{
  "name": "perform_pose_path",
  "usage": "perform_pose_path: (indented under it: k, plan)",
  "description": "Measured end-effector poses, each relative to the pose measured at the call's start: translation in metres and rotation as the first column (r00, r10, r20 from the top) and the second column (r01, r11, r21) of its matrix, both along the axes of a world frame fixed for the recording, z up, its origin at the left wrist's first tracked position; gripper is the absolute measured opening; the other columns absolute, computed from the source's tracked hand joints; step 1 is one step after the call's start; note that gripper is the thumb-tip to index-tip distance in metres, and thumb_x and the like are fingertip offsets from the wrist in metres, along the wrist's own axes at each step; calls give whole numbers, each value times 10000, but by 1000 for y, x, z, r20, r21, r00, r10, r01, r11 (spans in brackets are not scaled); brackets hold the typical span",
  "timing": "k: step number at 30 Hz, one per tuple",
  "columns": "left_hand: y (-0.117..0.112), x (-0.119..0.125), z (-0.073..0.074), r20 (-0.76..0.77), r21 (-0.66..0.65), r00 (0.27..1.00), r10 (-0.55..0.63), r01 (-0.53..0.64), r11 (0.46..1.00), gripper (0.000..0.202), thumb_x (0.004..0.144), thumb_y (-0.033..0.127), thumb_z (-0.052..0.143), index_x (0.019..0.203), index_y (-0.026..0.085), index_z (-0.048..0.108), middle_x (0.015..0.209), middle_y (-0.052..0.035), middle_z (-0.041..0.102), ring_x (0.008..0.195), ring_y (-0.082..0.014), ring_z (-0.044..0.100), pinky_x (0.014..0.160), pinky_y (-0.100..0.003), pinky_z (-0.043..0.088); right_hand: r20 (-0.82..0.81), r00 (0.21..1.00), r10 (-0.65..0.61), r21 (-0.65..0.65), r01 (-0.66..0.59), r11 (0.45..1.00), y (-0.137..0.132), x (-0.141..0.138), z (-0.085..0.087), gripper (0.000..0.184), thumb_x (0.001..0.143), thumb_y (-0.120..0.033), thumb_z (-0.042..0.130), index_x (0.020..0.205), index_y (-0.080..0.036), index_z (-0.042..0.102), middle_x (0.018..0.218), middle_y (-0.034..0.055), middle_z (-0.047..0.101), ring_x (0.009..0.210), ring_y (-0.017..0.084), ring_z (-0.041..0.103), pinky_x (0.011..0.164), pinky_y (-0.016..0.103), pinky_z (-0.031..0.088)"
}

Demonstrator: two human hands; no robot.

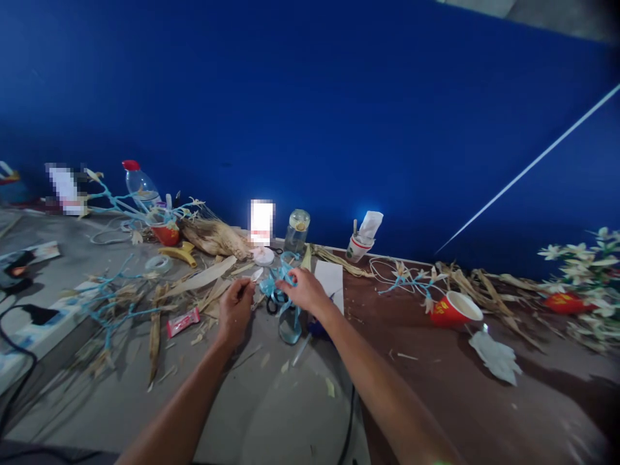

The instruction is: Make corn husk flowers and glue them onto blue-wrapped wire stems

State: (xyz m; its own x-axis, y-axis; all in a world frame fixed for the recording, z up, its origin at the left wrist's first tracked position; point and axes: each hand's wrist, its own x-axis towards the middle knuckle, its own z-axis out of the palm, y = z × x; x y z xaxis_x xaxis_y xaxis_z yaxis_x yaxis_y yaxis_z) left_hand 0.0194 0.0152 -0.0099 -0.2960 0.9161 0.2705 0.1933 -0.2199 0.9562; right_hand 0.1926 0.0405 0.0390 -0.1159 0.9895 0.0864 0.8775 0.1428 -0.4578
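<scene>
Near the middle of the table, my right hand pinches a bunched light-blue ribbon-like strip. Part of that strip loops down below the fingers. My left hand is closed just to the left, its fingertips pressed together. A small whitish piece shows at those fingertips, too small to tell what it is or whether it is gripped. Behind the hands stand a lidded clear jar and a round white lid. A dark blue tool-like object lies partly hidden under my right wrist.
Dried corn husks and blue-stemmed husk flowers spread over the left. A pink wrapper and power strip lie there. Rightward are a white-red cup, a red paper cup, crumpled tissue and white flowers.
</scene>
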Motion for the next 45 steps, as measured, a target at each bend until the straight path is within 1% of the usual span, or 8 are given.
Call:
perform_pose_path:
  k: [8, 12, 17, 23, 31, 34, 38, 45]
  plan:
    - [1, -1, -2, -13, -22, 1000, -27, 26, 999, 219, 764, 360, 551, 812, 159, 625, 564, 34, 491, 520, -104, 443, 499, -214, 348, 213, 976, 51, -69, -37, 997, 9, -3, 0, 177, 839, -268, 494, 821, -230, 666, 866, 28, 699, 833, 168, 628, 721, 258, 381]
    - [0, 2, -2, 49, -48, 998, -46, 48, 998, 221, 746, 350, 573, 837, 157, 631, 608, 21, 534, 532, -100, 456, 493, -205, 359, 168, 983, -68, 27, 65, 998, 17, 15, 14, 372, 915, -404, 373, 800, -205, 666, 841, 64, 689, 813, 180, 618, 702, 268, 376]
    - [-1, 4, 3, 67, -49, 997, -33, 36, 998, 205, 729, 346, 592, 807, 163, 640, 617, 11, 559, 538, -105, 472, 497, -208, 385, 139, 983, 120, 33, -126, 991, -4, -6, 2, 426, 779, -527, 573, 1060, -211, 623, 1063, 97, 614, 991, 220, 548, 822, 296, 387]
    - [0, 2, 1, 35, -38, 999, -11, 12, 999, 191, 717, 337, 604, 780, 161, 645, 612, 18, 555, 534, -99, 473, 513, -210, 391, 247, 948, 202, 0, -208, 978, -9, -13, -8, 154, 816, -223, 520, 833, -202, 671, 967, 82, 640, 991, 226, 538, 844, 326, 371]
    - [-1, 4, 2, 73, -53, 997, -36, 40, 998, 207, 731, 344, 595, 795, 153, 644, 601, 17, 555, 523, -92, 459, 480, -196, 359, 20, 947, -321, 231, 308, 923, 24, 48, 24, 329, 838, -315, 510, 1071, -102, 603, 1087, 180, 575, 1013, 257, 547, 841, 347, 408]
    - [-1, 5, 1, 95, -60, 994, -49, 55, 997, 214, 724, 352, 605, 791, 153, 642, 597, 15, 553, 518, -91, 454, 474, -195, 353, -189, 960, -208, 413, 270, 870, 10, 38, 30, 361, 858, -269, 458, 1163, -96, 545, 1155, 176, 551, 1070, 237, 519, 889, 332, 405]
    - [-1, 5, 1, 94, -63, 994, -50, 56, 996, 201, 708, 344, 615, 790, 162, 639, 607, 12, 560, 529, -98, 467, 480, -199, 357, -185, 972, 146, 23, -144, 989, -15, -2, 16, 255, 874, -243, 438, 1033, -182, 628, 953, 67, 671, 866, 170, 620, 781, 260, 460]
    - [-4, 5, 5, 10, -30, 999, -41, 41, 999, 167, 726, 331, 596, 728, 168, 632, 567, 23, 534, 525, -105, 461, 506, -210, 373, 262, 958, 116, -126, -85, 988, -23, -33, -10, 390, 814, -319, 536, 1126, -86, 563, 1044, 211, 643, 911, 294, 654, 717, 359, 505]
